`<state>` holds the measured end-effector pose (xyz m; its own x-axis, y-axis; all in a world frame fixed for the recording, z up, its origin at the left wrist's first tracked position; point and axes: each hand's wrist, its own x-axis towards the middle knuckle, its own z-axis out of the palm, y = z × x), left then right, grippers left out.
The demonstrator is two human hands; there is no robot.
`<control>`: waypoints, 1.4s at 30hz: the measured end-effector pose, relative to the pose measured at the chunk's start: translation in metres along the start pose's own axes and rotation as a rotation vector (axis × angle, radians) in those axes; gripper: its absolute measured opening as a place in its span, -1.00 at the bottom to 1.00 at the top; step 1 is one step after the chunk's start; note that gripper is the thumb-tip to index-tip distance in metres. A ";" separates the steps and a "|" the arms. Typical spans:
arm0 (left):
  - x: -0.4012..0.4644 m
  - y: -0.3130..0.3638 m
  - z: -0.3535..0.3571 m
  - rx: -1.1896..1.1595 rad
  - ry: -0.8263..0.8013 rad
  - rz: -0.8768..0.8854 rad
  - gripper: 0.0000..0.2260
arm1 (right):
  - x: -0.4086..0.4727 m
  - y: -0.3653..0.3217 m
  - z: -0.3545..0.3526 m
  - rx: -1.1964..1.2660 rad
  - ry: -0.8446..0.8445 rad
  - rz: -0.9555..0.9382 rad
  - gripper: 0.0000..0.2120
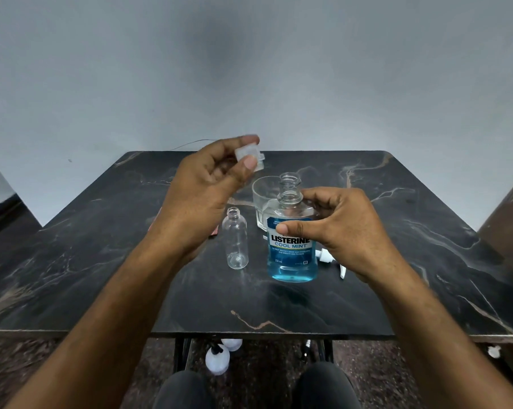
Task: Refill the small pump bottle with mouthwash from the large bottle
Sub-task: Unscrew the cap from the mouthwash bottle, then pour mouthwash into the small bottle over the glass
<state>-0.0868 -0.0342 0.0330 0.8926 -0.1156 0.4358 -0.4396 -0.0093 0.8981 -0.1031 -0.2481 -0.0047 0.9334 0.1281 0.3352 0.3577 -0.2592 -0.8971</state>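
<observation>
Right hand (334,228) grips the uncapped blue-filled clear plastic mouthwash bottle (292,249); left hand (208,196) pinches its clear cap (249,156). Just left stands the empty narrow-necked small clear bottle (236,240) — a fast pour could spill or topple it.

Glossy marble-look table (101,261), clear plastic bottles (235,240), clear glass bowl (262,196)

I see a plain pale grey wall (249,69) filling the upper half, dimmer toward its centre. Against it stands a dark marble-patterned table (101,261) with tan and white veins, on black metal legs (180,354). Beneath lies a speckled brown stone floor (72,346). Light is soft and even.
</observation>
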 end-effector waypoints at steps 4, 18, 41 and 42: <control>-0.022 -0.021 -0.024 -0.014 0.127 -0.033 -0.66 | 0.002 0.002 0.000 0.041 -0.013 -0.014 -0.57; -0.065 -0.094 -0.067 -0.216 0.302 -0.560 -0.79 | 0.005 0.003 0.005 0.048 -0.041 -0.038 -0.58; -0.077 -0.120 -0.059 0.983 0.223 -0.571 -0.70 | 0.009 0.014 0.012 0.059 -0.046 -0.011 -0.47; -0.077 -0.118 -0.059 0.978 0.220 -0.573 -0.65 | 0.009 0.015 0.012 0.065 -0.051 -0.016 -0.49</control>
<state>-0.0976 0.0345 -0.1027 0.9419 0.3292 0.0665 0.2319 -0.7808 0.5801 -0.0897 -0.2394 -0.0184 0.9244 0.1808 0.3358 0.3683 -0.1940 -0.9093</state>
